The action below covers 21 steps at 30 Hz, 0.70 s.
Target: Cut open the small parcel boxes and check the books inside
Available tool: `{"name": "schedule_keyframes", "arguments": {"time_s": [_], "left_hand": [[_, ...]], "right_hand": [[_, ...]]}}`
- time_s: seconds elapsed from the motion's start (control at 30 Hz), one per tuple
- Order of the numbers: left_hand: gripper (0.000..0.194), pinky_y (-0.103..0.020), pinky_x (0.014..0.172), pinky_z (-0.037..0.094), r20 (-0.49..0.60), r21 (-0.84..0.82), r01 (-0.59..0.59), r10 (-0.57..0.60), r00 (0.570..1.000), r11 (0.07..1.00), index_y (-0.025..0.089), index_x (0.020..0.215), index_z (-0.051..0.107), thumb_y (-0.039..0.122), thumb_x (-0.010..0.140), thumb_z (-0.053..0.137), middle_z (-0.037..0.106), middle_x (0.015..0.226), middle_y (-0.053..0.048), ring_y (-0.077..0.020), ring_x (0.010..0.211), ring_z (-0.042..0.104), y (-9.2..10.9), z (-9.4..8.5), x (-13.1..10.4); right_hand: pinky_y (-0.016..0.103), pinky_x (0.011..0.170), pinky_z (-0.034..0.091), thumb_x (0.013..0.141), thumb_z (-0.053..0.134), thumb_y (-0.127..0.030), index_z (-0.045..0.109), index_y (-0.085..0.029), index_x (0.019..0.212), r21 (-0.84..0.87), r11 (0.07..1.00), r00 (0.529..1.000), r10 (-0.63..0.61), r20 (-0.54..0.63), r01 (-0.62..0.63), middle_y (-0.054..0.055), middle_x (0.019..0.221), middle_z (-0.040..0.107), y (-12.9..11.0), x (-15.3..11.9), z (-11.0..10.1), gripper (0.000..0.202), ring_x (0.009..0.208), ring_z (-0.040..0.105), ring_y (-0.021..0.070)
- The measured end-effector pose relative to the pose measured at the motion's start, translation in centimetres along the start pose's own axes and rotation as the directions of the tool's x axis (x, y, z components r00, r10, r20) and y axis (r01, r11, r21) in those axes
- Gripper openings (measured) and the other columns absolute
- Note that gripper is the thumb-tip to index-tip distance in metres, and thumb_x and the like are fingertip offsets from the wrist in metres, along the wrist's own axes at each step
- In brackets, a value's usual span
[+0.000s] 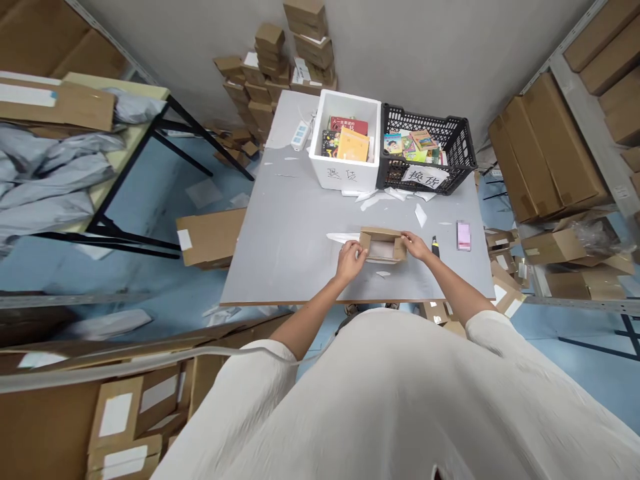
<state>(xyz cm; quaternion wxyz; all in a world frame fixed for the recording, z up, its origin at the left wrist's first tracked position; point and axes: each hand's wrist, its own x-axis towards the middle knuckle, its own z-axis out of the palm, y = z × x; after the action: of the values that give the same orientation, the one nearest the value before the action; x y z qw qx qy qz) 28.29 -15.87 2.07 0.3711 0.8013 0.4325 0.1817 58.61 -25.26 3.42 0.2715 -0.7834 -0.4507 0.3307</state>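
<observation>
A small open cardboard box [383, 233] rests near the front of the grey table, its opening facing up and something pale at the bottom. My left hand [351, 260] grips the box's left end with thumb and fingers. At the opposite end, my right hand [415, 245] has its fingers closed on the upper right edge. A utility knife [435, 247] with a yellow and black handle lies just right of my right hand. Farther right is a phone [463, 236] with a lit pink screen.
Across the back of the table [280, 220] stand a white foam bin [345, 175] and a black plastic crate [450, 167], both holding books. Paper scraps [421, 215] lie before them. Cardboard boxes [213, 237] surround the table, and a side table with grey bags [55, 173] is left.
</observation>
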Motion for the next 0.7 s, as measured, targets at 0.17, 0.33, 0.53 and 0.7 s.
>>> {"name": "schedule_keyframes", "arguments": {"time_s": [0.17, 0.33, 0.53, 0.7], "left_hand": [[0.04, -0.061, 0.127, 0.046, 0.177, 0.169, -0.101, 0.07, 0.982, 0.98, 0.026, 0.131, 0.072, 0.024, 0.092, 0.079, 0.057, 0.165, -0.017, -0.0412, 0.156, 0.051, -0.6, -0.4, -1.2], [0.048, -0.071, 0.137, 0.028, 0.287, 0.296, -0.229, 0.143, 0.947, 0.927, 0.027, 0.13, 0.078, 0.014, 0.084, 0.085, 0.043, 0.181, -0.017, -0.0433, 0.17, 0.032, 0.3, 0.7, 0.6], [0.027, -0.079, 0.14, 0.015, 0.426, 0.349, -0.354, 0.19, 0.885, 0.867, 0.026, 0.103, 0.085, 0.012, 0.08, 0.084, 0.046, 0.181, -0.014, -0.0459, 0.174, 0.026, 1.7, 1.5, 3.2], [0.065, -0.075, 0.142, 0.014, 0.356, 0.404, -0.397, 0.258, 0.898, 0.824, 0.028, 0.144, 0.073, 0.008, 0.082, 0.077, 0.037, 0.187, -0.015, -0.0419, 0.176, 0.027, 1.6, 0.2, 1.6]], "right_hand": [[0.053, 0.131, 0.048, 0.101, 0.064, -0.033, 0.07, -0.022, 0.153, -0.162, 0.987, 1.0, -0.018, 0.018, 0.021, 0.012, 0.165, 0.066, -0.3, 0.0, 1.0, 0.054, 0.15, 0.063, 0.0345], [0.059, 0.126, 0.05, 0.093, 0.073, -0.03, 0.063, -0.024, 0.158, -0.319, 0.947, 0.999, 0.035, -0.009, -0.036, 0.014, 0.171, 0.06, -1.2, -0.1, 2.7, 0.066, 0.147, 0.06, 0.0418], [0.063, 0.121, 0.049, 0.096, 0.07, -0.031, 0.055, -0.024, 0.162, -0.415, 0.906, 0.996, 0.084, -0.016, -0.083, 0.017, 0.175, 0.053, -2.2, -0.3, 3.6, 0.068, 0.148, 0.056, 0.0456], [0.062, 0.12, 0.049, 0.095, 0.073, -0.032, 0.055, -0.028, 0.16, -0.387, 0.92, 0.998, 0.048, -0.03, -0.056, 0.015, 0.172, 0.056, -1.7, -0.2, 3.7, 0.067, 0.144, 0.057, 0.0446]]}}
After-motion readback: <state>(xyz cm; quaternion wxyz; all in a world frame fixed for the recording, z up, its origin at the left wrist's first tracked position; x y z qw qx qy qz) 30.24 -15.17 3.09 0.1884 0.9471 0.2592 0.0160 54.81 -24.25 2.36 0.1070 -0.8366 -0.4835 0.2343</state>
